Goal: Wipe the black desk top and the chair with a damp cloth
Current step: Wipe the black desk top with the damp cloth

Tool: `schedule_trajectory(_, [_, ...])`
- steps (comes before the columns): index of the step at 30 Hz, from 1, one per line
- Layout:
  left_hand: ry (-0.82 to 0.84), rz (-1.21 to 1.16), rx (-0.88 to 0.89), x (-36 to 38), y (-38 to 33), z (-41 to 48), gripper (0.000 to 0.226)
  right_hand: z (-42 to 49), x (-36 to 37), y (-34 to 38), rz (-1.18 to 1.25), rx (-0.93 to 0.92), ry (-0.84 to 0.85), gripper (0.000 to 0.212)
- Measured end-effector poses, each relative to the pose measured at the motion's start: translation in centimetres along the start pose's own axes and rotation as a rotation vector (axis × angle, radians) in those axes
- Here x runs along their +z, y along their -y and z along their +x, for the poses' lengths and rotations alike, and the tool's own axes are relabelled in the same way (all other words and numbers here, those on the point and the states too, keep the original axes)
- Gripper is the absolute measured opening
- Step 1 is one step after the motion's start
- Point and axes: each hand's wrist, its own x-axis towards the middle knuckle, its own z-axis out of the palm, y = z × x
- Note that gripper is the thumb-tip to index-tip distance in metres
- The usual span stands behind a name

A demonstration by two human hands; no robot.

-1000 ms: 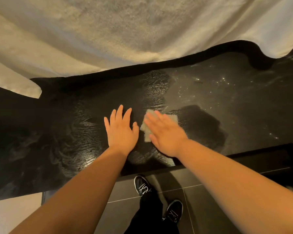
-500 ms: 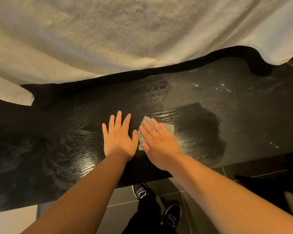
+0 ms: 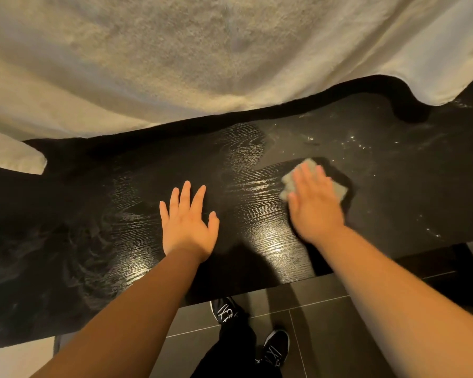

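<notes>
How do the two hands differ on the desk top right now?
The left hand lies bare on the black desk top, fingers spread; the right hand presses the grey cloth with fingers together. The left hand is sharp, the right hand blurred. Both are flat, palm down.

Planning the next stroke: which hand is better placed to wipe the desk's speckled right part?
Right: the right hand presses the cloth beside that part; the left hand rests bare, farther away.

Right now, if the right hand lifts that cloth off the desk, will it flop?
Likely floppy: the cloth lies thin and rumpled under the right hand. Probably slides easily, since the desk top beside it shines wet.
</notes>
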Motion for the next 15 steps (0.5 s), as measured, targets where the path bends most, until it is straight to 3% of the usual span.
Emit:
schedule_trajectory(3, [0.000,0.000,0.005,0.1,-0.1,0.1,0.069,-1.4,2.2,6.5,-0.030,-0.300,0.091,0.064])
schedule_trajectory(7, [-0.001,0.002,0.008,0.2,0.0,0.1,0.070,0.0,2.9,8.2,-0.052,-0.495,0.136,0.063])
schedule_trajectory(9, [-0.002,-0.002,0.006,0.2,0.1,0.1,0.070,1.5,2.3,5.5,-0.055,-0.447,0.095,0.063])
schedule_trajectory(15, [-0.028,-0.033,0.017,0.2,0.2,0.0,0.070,2.5,0.0,-3.2,0.035,-0.022,0.022,0.059])
